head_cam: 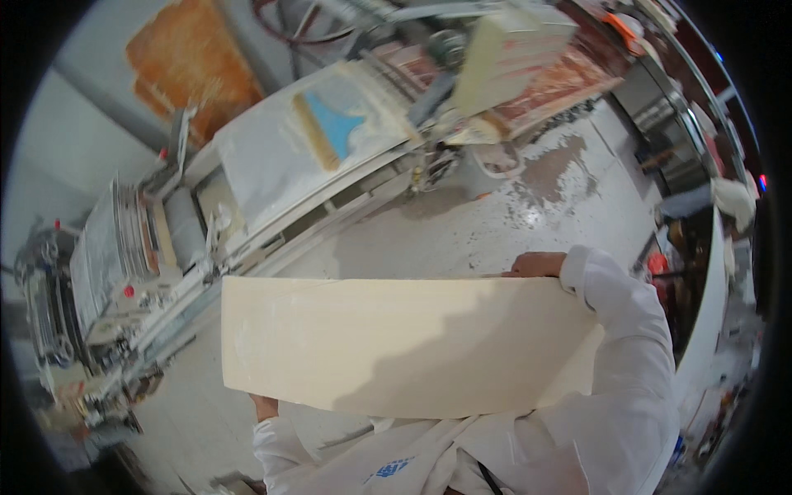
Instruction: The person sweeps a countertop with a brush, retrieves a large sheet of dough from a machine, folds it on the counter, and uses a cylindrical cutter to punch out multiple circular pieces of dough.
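Note:
A wide, pale cream rectangular slab spans the view in front of my chest, off the floor. Whether it is a board or a thick dough sheet I cannot tell. My right hand holds its far edge near the right end, fingertips partly hidden behind that edge. My left hand reaches under the near edge at the left end. Only the wrist area shows there; the slab hides the fingers. A shadow falls across the slab's right half. Both of my arms wear white sleeves.
Beyond the slab, a long floury machine with rollers runs diagonally. On its white bed lies a brush-like tool with a blue part. A bucket stands on the stained floor. Orange-brown boards lean against the wall.

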The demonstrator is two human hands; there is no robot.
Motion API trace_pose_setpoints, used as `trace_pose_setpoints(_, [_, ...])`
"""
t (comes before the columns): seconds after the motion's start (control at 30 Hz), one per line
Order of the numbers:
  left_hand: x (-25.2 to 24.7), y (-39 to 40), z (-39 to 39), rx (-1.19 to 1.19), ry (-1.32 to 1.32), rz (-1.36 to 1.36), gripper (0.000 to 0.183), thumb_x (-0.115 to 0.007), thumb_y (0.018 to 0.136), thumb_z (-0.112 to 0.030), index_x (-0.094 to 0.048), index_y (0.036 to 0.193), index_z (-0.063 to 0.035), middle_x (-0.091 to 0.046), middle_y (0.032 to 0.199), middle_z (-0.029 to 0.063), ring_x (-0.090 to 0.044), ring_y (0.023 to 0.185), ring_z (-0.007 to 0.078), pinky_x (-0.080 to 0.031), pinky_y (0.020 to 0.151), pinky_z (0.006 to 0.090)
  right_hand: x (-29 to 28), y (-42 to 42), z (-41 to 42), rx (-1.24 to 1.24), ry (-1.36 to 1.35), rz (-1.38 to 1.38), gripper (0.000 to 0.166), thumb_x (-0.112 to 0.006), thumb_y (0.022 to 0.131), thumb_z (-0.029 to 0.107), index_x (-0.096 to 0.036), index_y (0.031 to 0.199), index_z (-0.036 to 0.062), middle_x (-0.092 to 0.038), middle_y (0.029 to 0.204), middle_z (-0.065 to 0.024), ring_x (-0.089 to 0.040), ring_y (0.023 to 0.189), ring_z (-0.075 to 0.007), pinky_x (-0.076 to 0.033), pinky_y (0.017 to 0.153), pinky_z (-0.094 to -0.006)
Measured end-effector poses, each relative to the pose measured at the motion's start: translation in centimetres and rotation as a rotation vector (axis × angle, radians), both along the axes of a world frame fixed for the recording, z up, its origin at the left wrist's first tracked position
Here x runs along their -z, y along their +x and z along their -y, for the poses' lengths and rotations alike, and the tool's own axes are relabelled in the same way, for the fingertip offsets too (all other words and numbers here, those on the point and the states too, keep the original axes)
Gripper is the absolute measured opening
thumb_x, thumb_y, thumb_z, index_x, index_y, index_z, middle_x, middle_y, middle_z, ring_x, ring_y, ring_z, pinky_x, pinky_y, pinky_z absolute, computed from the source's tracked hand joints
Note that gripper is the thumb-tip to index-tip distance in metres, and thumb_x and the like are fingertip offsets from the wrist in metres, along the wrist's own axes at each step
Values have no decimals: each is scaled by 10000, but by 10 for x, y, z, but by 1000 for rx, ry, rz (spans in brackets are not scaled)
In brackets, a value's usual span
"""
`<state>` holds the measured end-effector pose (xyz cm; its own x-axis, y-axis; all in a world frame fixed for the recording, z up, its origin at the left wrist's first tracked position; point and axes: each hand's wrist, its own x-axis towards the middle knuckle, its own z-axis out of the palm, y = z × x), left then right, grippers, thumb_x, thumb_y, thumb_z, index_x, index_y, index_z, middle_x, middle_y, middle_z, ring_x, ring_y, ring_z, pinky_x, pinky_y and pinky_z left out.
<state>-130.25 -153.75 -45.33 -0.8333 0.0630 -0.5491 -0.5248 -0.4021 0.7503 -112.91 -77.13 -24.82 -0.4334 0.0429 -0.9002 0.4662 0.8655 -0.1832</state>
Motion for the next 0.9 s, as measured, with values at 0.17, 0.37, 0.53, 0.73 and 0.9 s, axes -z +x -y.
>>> trace_pose_setpoints(0.17, [-76, -30, -58, 138, -194, 34, 570, -497, 1134, -405, -443, 1618, -111, -555, 1588, 119, -570, 1415, 329, -531, 1141, 469, -24, 78, -25, 166, -28, -135, 782, -439, 1064, 689, -806, 1105, 0, -776, 1126, -228, -710, 1068, -427, -540, 974, -517])
trace_pose_setpoints(0.37, [-133, -63, -179, 335, -326, 12, 570, -497, 1134, -407, -445, 1616, -108, -559, 1584, 119, -574, 1409, 329, -533, 1137, 470, 26, 189, -58, 285, -71, -272, 778, -468, 1059, 684, -798, 1162, -13, -769, 1186, -242, -694, 1148, -412, -526, 1030, -514])
trace_pose_setpoints(0.53, [-150, -78, -306, 499, -382, 1, 571, -497, 1133, -409, -447, 1614, -106, -562, 1580, 119, -578, 1404, 330, -535, 1135, 470, 11, 265, -104, 497, -133, -163, 803, -435, 1069, 690, -782, 1195, -24, -755, 1216, -256, -685, 1169, -428, -524, 1041, -523])
trace_pose_setpoints(0.73, [-162, -93, -501, 728, -388, -27, 571, -496, 1133, -412, -450, 1612, -103, -565, 1576, 119, -582, 1398, 330, -537, 1131, 470, 14, 409, -136, 697, -32, -199, 814, -402, 1082, 687, -783, 1174, -27, -746, 1224, -264, -678, 1184, -456, -529, 1035, -525])
trace_pose_setpoints(0.9, [-181, -90, -697, 989, -374, -114, 572, -496, 1133, -413, -452, 1610, -101, -568, 1572, 119, -586, 1393, 330, -539, 1128, 470, 22, 498, -133, 1044, 36, -256, 876, -409, 1034, 769, -809, 1105, -7, -764, 1183, -248, -696, 1142, -466, -542, 1013, -544])
